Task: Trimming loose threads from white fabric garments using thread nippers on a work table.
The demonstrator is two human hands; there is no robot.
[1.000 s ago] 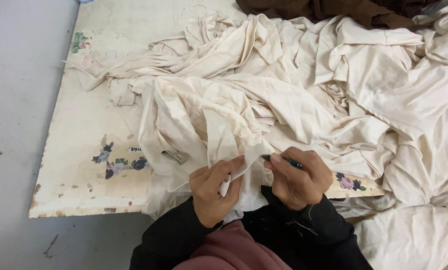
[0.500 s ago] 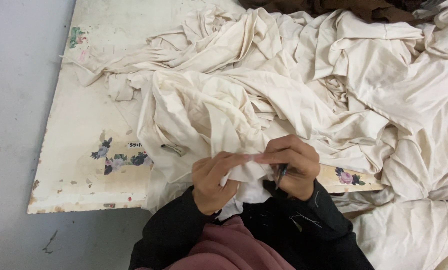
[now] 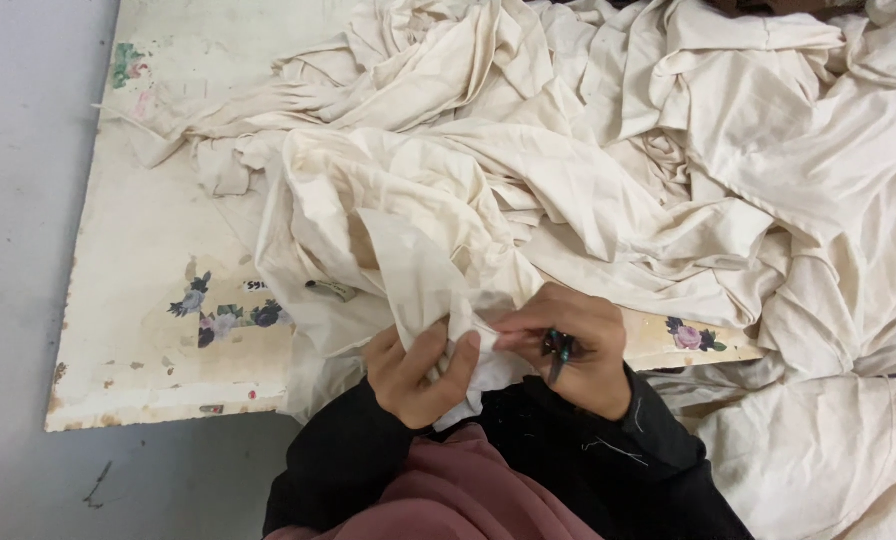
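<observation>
A large heap of cream cloth [image 3: 568,170] lies crumpled over a worn cream board [image 3: 158,300] with flower stickers. My left hand [image 3: 418,370] pinches a fold of this cloth at the board's near edge. My right hand [image 3: 578,345] grips the same fold from the right, and a small dark green tool [image 3: 558,350] sits between its fingers. The two hands nearly touch. Black sleeves cover both wrists, and a dusty pink garment shows below them.
The board rests on a grey floor [image 3: 18,200], with its left and near edges chipped. More cream cloth [image 3: 818,450] spills off the board onto the floor at the right. A small dark scrap [image 3: 333,290] lies by the flower stickers.
My hands have come closer together on the fold of cloth, and my right hand has turned over the fabric. The view has shifted slightly.
</observation>
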